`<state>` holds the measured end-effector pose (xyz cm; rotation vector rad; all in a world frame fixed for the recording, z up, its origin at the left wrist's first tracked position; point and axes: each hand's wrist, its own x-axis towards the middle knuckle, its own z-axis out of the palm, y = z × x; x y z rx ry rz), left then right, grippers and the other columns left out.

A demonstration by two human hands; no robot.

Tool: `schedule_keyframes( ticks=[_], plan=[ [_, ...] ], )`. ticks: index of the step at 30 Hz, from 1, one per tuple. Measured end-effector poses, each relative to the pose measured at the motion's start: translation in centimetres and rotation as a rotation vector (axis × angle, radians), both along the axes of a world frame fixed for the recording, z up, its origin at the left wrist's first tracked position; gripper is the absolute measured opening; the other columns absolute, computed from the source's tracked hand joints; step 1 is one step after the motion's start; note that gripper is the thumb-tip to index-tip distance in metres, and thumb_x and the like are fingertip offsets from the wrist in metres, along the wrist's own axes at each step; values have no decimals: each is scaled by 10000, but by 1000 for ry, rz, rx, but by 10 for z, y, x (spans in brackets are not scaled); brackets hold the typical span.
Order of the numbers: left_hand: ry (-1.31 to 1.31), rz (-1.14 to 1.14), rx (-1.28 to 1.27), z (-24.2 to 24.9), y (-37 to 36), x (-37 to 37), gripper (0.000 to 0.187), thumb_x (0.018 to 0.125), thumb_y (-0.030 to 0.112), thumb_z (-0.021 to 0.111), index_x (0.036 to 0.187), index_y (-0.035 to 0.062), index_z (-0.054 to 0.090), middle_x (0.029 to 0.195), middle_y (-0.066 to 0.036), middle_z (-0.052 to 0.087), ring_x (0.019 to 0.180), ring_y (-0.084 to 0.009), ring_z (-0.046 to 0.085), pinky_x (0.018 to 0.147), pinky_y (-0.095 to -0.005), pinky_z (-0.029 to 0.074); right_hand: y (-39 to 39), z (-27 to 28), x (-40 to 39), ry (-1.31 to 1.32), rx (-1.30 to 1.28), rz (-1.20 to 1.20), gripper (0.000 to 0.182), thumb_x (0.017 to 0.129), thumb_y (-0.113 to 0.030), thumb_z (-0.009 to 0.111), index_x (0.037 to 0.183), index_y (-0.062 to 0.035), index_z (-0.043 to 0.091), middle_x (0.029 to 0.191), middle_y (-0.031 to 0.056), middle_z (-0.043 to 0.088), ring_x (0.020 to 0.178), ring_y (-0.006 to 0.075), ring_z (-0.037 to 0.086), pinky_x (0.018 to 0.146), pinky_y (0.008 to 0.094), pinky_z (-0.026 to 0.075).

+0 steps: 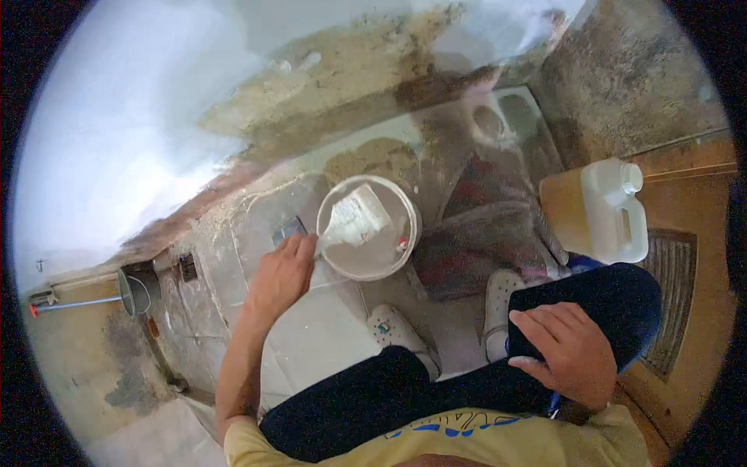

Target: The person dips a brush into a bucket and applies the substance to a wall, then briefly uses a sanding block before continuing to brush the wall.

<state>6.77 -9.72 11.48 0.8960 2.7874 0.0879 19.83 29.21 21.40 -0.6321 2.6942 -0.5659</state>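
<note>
My left hand (282, 274) is closed around the handle of a wide, white-coated paintbrush (358, 216). The brush head lies over the opening of a round white bucket (416, 222), whose inside looks pale and coated. Close beyond my left knuckles, a small dark rectangular object (290, 227) rests on the floor. My right hand (566, 350) lies palm down on my right knee, fingers spread loosely, holding nothing.
A large translucent jug (615, 210) with yellowish liquid stands at right by a wooden door (700, 311). A crumpled dark cloth (475, 226) covers floor beyond my feet. The stained, peeling wall (311, 78) rises ahead. Another bucket (136, 292) stands far left beside a blue pole (78, 306).
</note>
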Motion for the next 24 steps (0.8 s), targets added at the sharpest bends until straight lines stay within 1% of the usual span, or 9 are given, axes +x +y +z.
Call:
schedule_keyframes(
  ticks=[3, 4, 6, 7, 11, 14, 16, 18, 24],
  plan=[
    [-14, 25, -73, 1, 17, -5, 296, 887, 254, 599, 1038, 3, 559, 862, -142, 609, 822, -314, 642, 660, -415, 533, 3, 0, -1, 18, 27, -6, 561, 777, -358, 700, 1216, -38, 561, 1041, 102, 618, 998, 269, 589, 900, 380, 463],
    [22, 6, -67, 2, 24, -11, 296, 887, 254, 599, 1038, 3, 559, 862, -142, 609, 822, -314, 642, 660, -415, 533, 4, 0, 1, 2, 23, -7, 557, 788, -363, 689, 1222, -39, 559, 1048, 98, 618, 998, 265, 587, 903, 376, 460],
    [-27, -25, -212, 2, 37, -21, 303, 897, 303, 585, 954, 5, 598, 803, -145, 622, 748, -309, 655, 612, -429, 536, 6, 1, 5, 21, 50, -9, 560, 794, -372, 681, 1230, -43, 557, 1057, 91, 620, 994, 254, 587, 909, 372, 457],
    [34, -64, -168, -2, 42, -25, 309, 898, 313, 582, 830, 17, 640, 738, -145, 639, 676, -305, 665, 559, -432, 528, 7, 2, 7, 12, 36, -25, 570, 770, -350, 709, 1224, -41, 557, 1060, 101, 625, 993, 262, 594, 902, 380, 462],
    [0, -166, -302, -22, 57, -34, 262, 883, 266, 591, 750, 50, 656, 719, -142, 653, 644, -312, 667, 527, -429, 518, 12, 5, 17, 28, -6, -79, 562, 785, -373, 689, 1226, -50, 559, 1036, 92, 625, 983, 252, 595, 883, 376, 472],
    [-53, -140, -325, -39, 61, -36, 299, 898, 317, 584, 756, 68, 668, 712, -168, 651, 697, -338, 667, 573, -446, 522, 13, 7, 19, 23, -27, -95, 560, 780, -369, 694, 1220, -49, 561, 1041, 98, 625, 972, 256, 601, 872, 382, 478],
    [-87, -142, -206, -48, 62, -37, 194, 845, 193, 572, 707, 85, 656, 707, -158, 660, 639, -324, 673, 523, -424, 515, 11, 6, 15, 18, -17, -84, 560, 774, -365, 700, 1214, -47, 562, 1042, 101, 625, 969, 259, 603, 875, 386, 477],
    [-105, -150, -160, -51, 64, -36, 212, 879, 210, 569, 765, 49, 648, 720, -177, 654, 711, -357, 675, 580, -476, 527, 7, 6, 13, -11, -6, -56, 560, 767, -362, 706, 1207, -46, 564, 1044, 104, 625, 967, 262, 604, 877, 390, 477],
    [-98, -93, -189, -75, 77, -37, 156, 843, 112, 533, 788, 21, 647, 767, -204, 654, 706, -352, 668, 622, -458, 545, 1, -1, 12, -12, 88, -114, 593, 716, -320, 731, 1205, -34, 557, 1047, 130, 617, 986, 301, 591, 891, 422, 466]
  ],
)
